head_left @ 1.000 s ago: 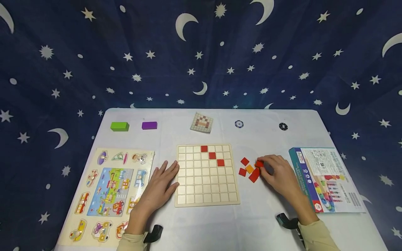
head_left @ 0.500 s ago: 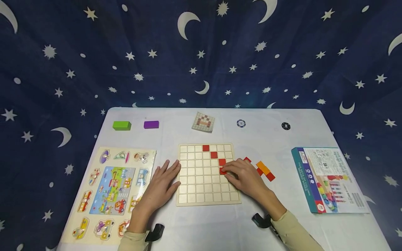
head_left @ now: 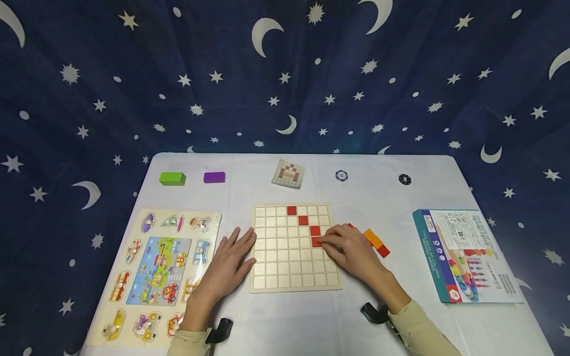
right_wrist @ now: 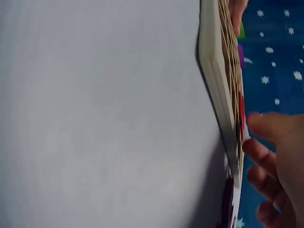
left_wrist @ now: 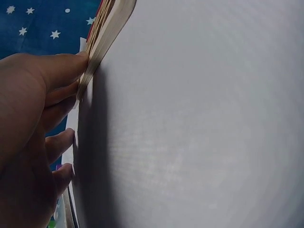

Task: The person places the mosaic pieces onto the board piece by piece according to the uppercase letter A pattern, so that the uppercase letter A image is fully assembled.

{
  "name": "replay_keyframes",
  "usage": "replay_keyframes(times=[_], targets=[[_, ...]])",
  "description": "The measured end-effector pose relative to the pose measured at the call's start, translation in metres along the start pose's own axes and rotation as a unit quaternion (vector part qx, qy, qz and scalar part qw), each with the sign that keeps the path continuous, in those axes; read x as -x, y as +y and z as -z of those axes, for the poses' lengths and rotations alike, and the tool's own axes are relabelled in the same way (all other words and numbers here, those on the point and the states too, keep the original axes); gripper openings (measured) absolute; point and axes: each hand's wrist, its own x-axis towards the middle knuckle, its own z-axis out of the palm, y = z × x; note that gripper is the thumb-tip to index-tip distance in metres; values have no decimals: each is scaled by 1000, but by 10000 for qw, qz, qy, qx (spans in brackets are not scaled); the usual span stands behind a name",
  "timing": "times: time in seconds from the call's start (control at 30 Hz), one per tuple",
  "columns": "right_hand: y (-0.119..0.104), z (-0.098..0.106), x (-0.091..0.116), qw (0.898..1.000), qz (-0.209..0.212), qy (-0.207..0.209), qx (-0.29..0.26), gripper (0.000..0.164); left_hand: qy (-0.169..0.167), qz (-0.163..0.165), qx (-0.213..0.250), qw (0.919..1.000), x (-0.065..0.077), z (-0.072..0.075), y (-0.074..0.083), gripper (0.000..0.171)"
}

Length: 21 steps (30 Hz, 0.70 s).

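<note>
The lowest red tile [head_left: 314,242] is lying in the grid board [head_left: 283,268] just left of the right hand [head_left: 354,249], whose bent fingertips are meeting its edge — pinching or not, I cannot tell — while the straight-fingered, empty left hand [head_left: 228,264] is touching the board's far-left side.

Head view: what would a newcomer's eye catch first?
The dark-blue cloth with pale stars and moons fills the background. Below it, mid-way across the white tabletop, a square pale-wooden grid board bears four flat red square tiles, the right hand at the lowest.
</note>
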Motion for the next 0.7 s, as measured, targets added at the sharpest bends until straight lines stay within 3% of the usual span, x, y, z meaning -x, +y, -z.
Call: replay_keyframes(times=[0.2, 0.33, 0.47, 0.7], targets=[[17, 14, 3, 9914, -1236, 198, 391, 19, -9, -1, -26, 10000, 0, 0, 0, 62], [26, 20, 3, 9820, -1772, 120, 641, 26, -47, 51, -24, 10000, 1, 1, -1, 62], [29, 23, 2, 9759, -2046, 11, 764, 31, 6, 31, -1, 10000, 1, 0, 0, 61], [33, 26, -1, 9763, -2006, 120, 804, 30, -47, 68, -15, 10000, 1, 1, 1, 62]])
